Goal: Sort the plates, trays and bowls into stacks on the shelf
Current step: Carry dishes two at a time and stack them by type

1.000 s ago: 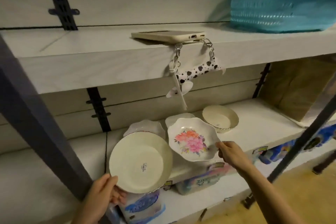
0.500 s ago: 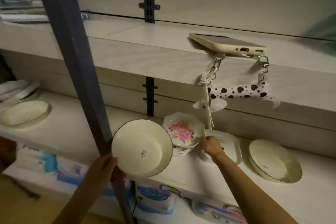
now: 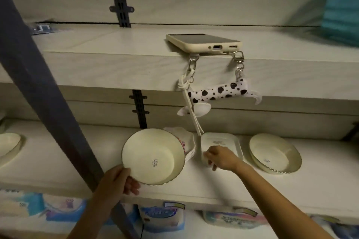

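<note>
My left hand (image 3: 118,182) grips the lower rim of a round cream bowl (image 3: 153,156), tilted with its inside facing me, above the middle shelf (image 3: 58,163). Behind it, partly hidden, sits the wavy-edged floral plate (image 3: 186,139) on the shelf. My right hand (image 3: 221,158) rests on the near edge of a white rectangular tray (image 3: 221,140), fingers curled at its rim. A stack of cream round bowls (image 3: 275,153) stands to the right. Another cream bowl (image 3: 8,143) lies at the far left.
A dark slanted shelf post (image 3: 44,91) crosses the left side in front of the shelf. A phone (image 3: 204,41) with a spotted strap (image 3: 215,93) hangs over the upper shelf edge. A teal basket (image 3: 342,17) sits upper right. Tissue packs (image 3: 163,217) fill the lower shelf.
My right hand let go of the floral plate, which now lies on the shelf, and moved right to the white tray. The cream bowl stays in my left hand.
</note>
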`<state>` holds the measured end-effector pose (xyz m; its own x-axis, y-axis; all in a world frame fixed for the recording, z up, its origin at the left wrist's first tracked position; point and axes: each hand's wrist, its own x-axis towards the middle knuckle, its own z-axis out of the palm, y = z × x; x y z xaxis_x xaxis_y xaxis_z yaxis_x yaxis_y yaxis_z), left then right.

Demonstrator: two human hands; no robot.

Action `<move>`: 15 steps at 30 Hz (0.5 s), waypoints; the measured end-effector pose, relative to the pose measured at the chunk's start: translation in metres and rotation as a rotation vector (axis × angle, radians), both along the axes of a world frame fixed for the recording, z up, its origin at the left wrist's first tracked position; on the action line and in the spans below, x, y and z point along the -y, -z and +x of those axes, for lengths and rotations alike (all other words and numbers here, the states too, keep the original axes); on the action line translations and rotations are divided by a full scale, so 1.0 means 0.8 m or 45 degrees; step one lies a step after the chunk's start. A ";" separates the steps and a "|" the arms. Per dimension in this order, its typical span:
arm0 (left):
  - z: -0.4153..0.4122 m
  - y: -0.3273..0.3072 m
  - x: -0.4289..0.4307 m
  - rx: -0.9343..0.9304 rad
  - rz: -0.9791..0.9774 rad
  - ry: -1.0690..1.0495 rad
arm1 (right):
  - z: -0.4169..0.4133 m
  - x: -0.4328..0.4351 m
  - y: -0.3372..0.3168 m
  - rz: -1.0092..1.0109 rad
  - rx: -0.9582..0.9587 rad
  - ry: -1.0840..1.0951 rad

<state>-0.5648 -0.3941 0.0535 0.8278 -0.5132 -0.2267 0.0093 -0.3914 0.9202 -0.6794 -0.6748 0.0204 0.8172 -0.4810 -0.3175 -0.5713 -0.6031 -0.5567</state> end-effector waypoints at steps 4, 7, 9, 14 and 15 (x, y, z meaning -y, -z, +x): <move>0.001 0.009 0.055 -0.020 0.010 0.154 | -0.074 0.008 -0.025 -0.249 0.000 -0.085; -0.018 0.017 0.103 -0.060 -0.008 0.237 | -0.129 0.020 -0.042 -0.382 -0.058 -0.095; -0.037 0.023 0.142 -0.088 -0.014 0.277 | -0.166 0.038 -0.048 -0.407 -0.100 -0.080; -0.091 0.033 0.237 -0.186 -0.071 0.346 | -0.241 0.102 -0.052 -0.516 -0.183 -0.088; -0.102 0.034 0.256 -0.227 -0.083 0.350 | -0.254 0.115 -0.051 -0.518 -0.192 -0.091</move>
<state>-0.6460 -0.5986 0.0260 0.6066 -0.7299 -0.3150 0.0747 -0.3421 0.9367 -0.8822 -0.7666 0.0615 0.8123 -0.5352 -0.2320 -0.5765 -0.7971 -0.1795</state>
